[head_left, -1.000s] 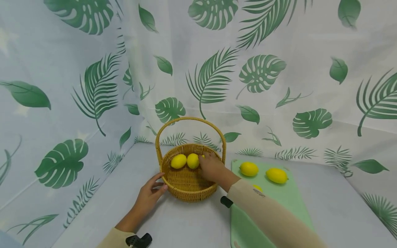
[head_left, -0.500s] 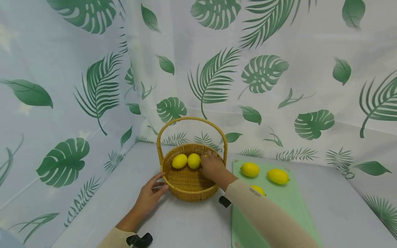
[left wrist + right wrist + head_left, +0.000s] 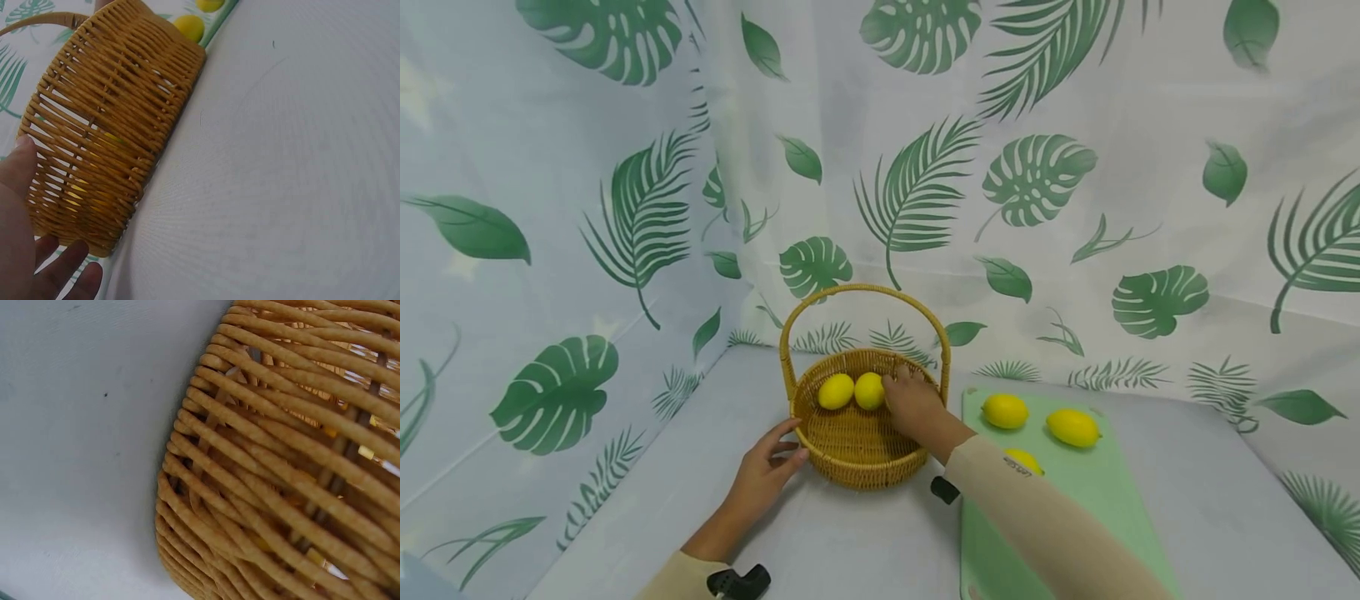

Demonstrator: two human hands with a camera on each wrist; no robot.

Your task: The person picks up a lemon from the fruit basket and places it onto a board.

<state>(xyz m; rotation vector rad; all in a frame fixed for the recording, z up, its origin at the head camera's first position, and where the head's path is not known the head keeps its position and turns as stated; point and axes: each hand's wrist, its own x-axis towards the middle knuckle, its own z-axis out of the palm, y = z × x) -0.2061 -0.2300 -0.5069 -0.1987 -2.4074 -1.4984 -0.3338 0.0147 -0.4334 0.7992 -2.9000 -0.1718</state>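
1. The wicker basket (image 3: 859, 478) was seen on the pale table (image 3: 850, 550). Its left side was touched by the left hand (image 3: 762, 471), whose fingers were loosely spread.

2. The right hand (image 3: 917, 406) was held inside the basket, at the right side. Its fingertips were hidden, so it could not be told whether anything was gripped.

3. Two yellow lemons could be seen in the basket, toward the back: the outer lemon (image 3: 836, 391) and the inner lemon (image 3: 870, 391). The inner lemon was found just left of the right fingers; whether it was touched could not be told.

4. Three more were laid on the green cutting board (image 3: 1105, 492), right of the basket. The back lemon (image 3: 1005, 411) and the far-right lemon (image 3: 1072, 427) were pointed mostly sideways. The front lemon (image 3: 1025, 461) was partly covered by the right sleeve (image 3: 1037, 512).

5. From the right hand, all three were placed to the right, past the basket's rim. The left hand was kept apart from them by the basket, so the right was judged the easier one to use there.
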